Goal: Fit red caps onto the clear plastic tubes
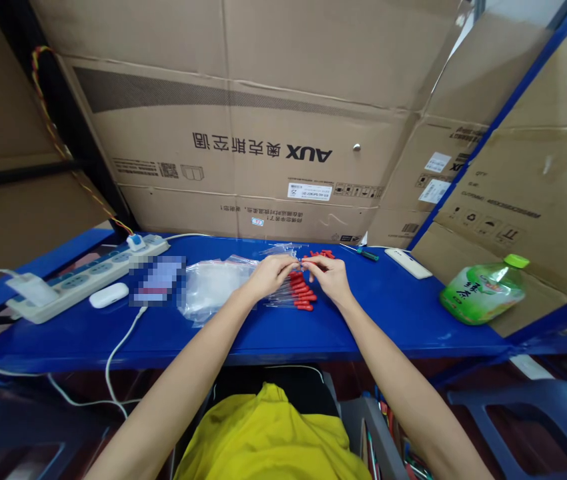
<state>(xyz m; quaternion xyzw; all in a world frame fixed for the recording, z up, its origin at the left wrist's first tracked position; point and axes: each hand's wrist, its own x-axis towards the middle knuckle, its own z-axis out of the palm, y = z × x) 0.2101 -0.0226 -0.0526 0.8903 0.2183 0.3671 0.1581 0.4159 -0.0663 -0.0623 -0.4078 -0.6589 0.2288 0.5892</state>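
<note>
My left hand (271, 275) and my right hand (332, 275) meet over the blue table, the fingertips of each pinched together. Whatever lies between them is small, with a bit of red showing, and I cannot make out its kind. Just below the fingers lies a row of thin clear rods with red ends (304, 293), the red ends pointing right. Loose red pieces (322, 254) are heaped behind my right hand. More thin clear rods (283, 249) lie behind my left hand. Clear plastic bags (213, 285) are stacked left of my left hand.
A green-handled screwdriver (367, 254) and a white bar-shaped device (407, 263) lie at the back right, near a green drink bottle (483, 291). On the left are a blurred-out phone (159, 279), a white case (109, 295) and a power strip (93, 270). Cardboard (243, 120) walls the back.
</note>
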